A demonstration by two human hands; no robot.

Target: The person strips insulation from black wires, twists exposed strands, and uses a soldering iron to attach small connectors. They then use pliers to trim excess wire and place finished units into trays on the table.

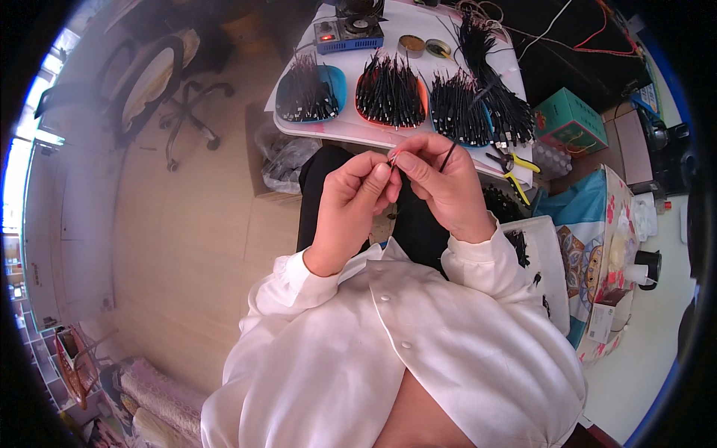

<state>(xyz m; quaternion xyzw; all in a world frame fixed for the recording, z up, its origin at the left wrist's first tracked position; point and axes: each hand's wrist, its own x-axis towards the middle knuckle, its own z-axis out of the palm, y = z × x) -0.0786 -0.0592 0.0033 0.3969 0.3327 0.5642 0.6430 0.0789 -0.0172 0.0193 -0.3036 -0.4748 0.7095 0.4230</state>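
Note:
My left hand (349,201) and my right hand (441,183) meet in front of my chest, fingertips pinched together on a thin black cable (447,157) with red wire ends at its tip. The cable's black length sticks up between the fingers of my right hand. Both hands hover over my lap, just short of the white table's edge (358,133). On the table lie three trays of black cables: a blue one (310,93) at the left, an orange one (390,93) in the middle, a third one (457,108) at the right.
A blue soldering station (347,33) and two small round tins (423,46) stand at the table's back. Yellow-handled cutters (515,168) lie at the table's right edge. An office chair (160,82) stands left. A teal box (569,119) and a white bin (544,257) are on my right.

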